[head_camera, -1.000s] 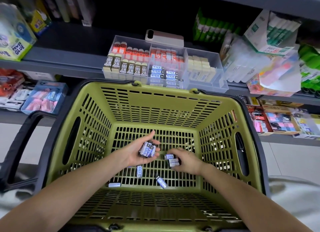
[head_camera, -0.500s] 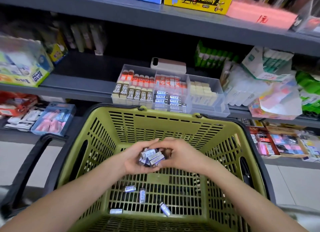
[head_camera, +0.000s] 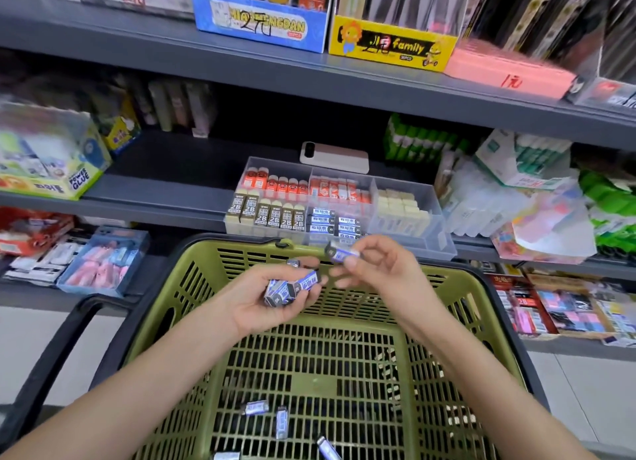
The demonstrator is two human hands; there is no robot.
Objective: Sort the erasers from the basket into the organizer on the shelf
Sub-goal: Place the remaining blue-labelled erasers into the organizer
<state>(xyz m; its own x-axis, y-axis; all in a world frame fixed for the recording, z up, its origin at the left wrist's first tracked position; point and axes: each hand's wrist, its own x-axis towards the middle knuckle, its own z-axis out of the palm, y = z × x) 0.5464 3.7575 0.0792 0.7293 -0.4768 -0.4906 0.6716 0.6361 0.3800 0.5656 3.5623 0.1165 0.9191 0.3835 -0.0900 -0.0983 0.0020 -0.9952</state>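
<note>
My left hand (head_camera: 272, 301) is cupped palm up over the green basket (head_camera: 220, 284) and holds a bunch of blue-sleeved erasers (head_camera: 292, 289). Just to its right, my right hand (head_camera: 375, 270) pinches one blue-sleeved eraser (head_camera: 342, 253) at the basket's far rim. Several loose erasers (head_camera: 254, 408) lie on the basket floor. Behind the basket, on the middle shelf, stands the clear organizer (head_camera: 437, 242), with orange, brown 2B, blue and cream erasers in separate compartments.
A phone (head_camera: 335, 156) lies behind the organizer. Glue boxes (head_camera: 51, 170) sit at the left of the shelf, green glue sticks and bagged goods (head_camera: 516, 198) at the right. The upper shelf edge (head_camera: 309, 77) overhangs. The black basket handle (head_camera: 58, 349) hangs at left.
Both hands rose from the basket floor toward the far rim. My right hand drew one eraser out of the bunch and now holds it apart, nearer the organizer. My view tilted up.
</note>
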